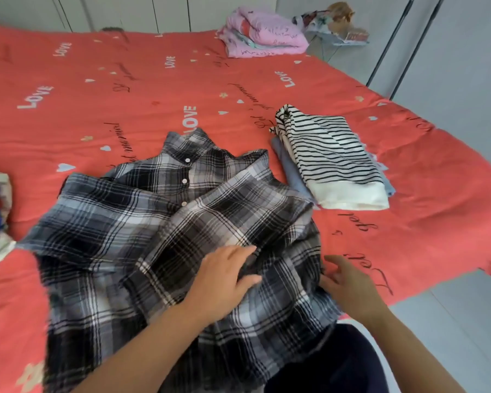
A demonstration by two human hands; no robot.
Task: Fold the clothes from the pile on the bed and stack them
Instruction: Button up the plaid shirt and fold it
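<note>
Red bedspread point(97, 114) covers the bed, printed with white "LOVE" lettering, black script and small hearts. Folded pink quilt point(262, 34) sits at the far edge of the bed, towards its far right corner. Just beyond that corner, a heap of patterned items point(335, 24), too blurred to identify. Pale cabinet doors point(125, 9) behind the bed. Grey floor point(459, 321) along the bed's right edge.
</note>
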